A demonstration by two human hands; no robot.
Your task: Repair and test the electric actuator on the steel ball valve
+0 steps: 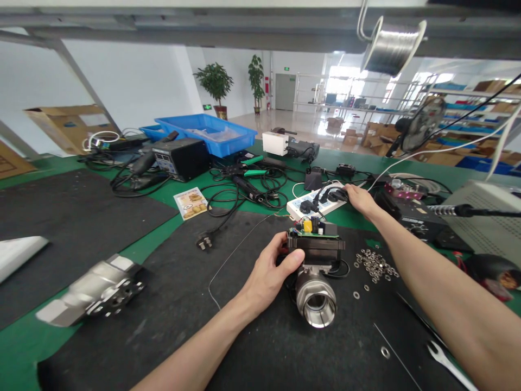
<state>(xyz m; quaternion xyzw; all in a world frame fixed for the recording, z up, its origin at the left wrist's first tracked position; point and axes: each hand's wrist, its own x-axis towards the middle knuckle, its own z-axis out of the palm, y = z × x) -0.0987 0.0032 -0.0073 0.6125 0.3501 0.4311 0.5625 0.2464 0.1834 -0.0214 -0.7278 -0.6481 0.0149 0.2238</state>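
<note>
My left hand point(280, 260) is wrapped round the black housing point(315, 250) of a motorised valve, thumb on the near side. On top of the housing sits an exposed green circuit board point(319, 233) with a yellow component. Below it, the valve's round steel body point(316, 301) faces me with its threaded opening. My right hand point(360, 200) reaches to the right end of a white power strip point(295, 209), its fingers closed at a black plug point(337, 194). Another black plug point(308, 206) sits in the strip. The right fingertips are partly hidden.
A steel valve body point(91, 290) lies left on the black mat. Several washers point(374, 265) and an open-end wrench point(450, 366) lie right. A loose plug point(204, 241), tangled cables, a blue tray point(211, 133) and a black power unit point(183, 157) stand behind. A solder spool point(393, 46) hangs overhead.
</note>
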